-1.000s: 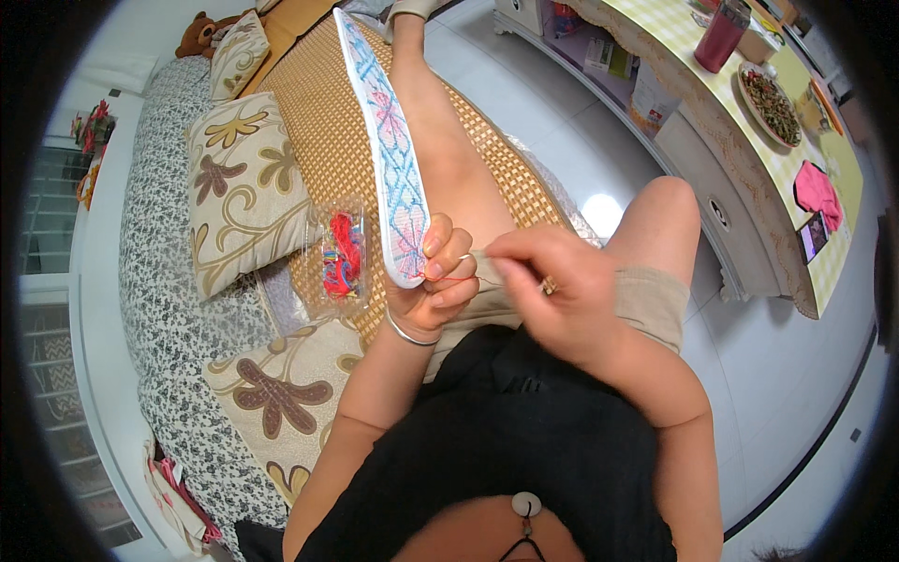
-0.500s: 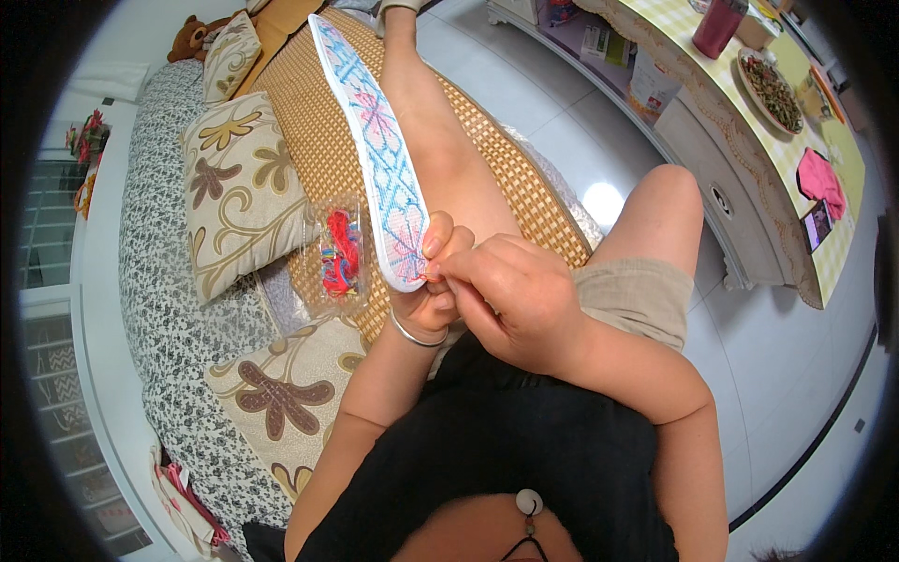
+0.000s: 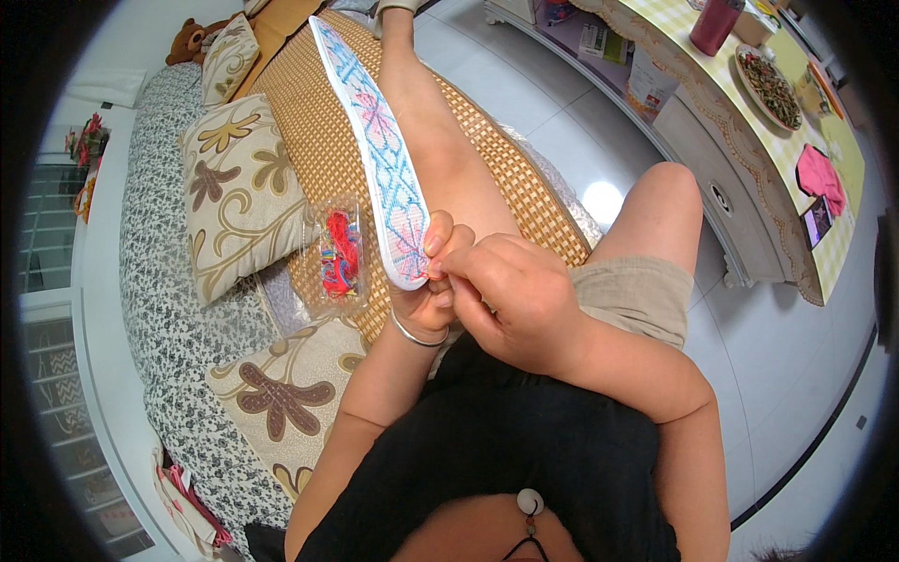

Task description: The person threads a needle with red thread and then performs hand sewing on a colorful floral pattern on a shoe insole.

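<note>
Insole (image 3: 382, 150), slanting from centre toward upper left: the left hand (image 3: 421, 304) is gripping its near end; the right hand (image 3: 517, 292) is pinching there, its contents hidden. Stitching is covering most of the visible face, seemingly well advanced; any remainder is not showing. Left of centre, red thread (image 3: 343, 245) is lying in a clear packet (image 3: 328, 304).

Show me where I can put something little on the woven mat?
There's bare woven mat between the embroidered strip and the middle cushion, above the thread packet. It's crowded around that packet, with the lower cushion below and the left hand beside it.
</note>
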Tool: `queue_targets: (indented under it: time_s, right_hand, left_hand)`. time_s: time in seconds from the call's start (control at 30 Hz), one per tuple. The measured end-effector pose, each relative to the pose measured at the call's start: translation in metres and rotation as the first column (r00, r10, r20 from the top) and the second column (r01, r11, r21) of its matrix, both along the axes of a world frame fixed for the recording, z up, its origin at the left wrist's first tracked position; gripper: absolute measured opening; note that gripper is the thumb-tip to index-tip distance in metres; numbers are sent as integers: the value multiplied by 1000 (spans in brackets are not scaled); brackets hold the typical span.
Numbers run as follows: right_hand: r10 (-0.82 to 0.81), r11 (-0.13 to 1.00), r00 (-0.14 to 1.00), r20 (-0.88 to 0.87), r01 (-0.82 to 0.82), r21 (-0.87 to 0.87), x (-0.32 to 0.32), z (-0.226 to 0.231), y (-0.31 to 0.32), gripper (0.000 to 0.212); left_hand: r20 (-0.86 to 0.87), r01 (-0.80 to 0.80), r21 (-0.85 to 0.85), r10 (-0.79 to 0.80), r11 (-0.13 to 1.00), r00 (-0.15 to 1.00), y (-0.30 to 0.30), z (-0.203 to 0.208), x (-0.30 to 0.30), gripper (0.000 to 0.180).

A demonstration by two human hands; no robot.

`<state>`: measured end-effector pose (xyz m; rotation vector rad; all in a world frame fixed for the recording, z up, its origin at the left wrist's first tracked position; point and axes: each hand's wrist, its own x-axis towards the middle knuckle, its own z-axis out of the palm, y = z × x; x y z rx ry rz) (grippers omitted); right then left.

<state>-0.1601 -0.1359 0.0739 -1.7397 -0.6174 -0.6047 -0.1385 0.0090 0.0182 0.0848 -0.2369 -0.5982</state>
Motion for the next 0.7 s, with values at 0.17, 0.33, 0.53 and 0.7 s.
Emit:
queue_targets:
  time_s: [0.17, 0.33, 0.53, 0.7]
  right_hand:
    - [10, 1000, 998, -60, -10, 1, -1, 1, -2, 13]
    - [353, 904, 778, -520, -140, 404, 3, -11, -16, 8]
    - [717, 635, 387, -580, -19, 773, 6, -43, -23, 9]
    - [770, 571, 353, -532, -9, 821, 5, -44, -23, 8]
  left_hand:
    - [-9, -24, 70, 25, 997, 1000, -1, 6, -1, 19]
    - [-14, -182, 507, 219, 843, 976, 2, 30, -8, 7]
    - [198, -345, 784, 319, 517, 927, -11, 47, -19, 6]
    - [274, -390, 814, 308, 430, 911, -13, 49, -22, 7]
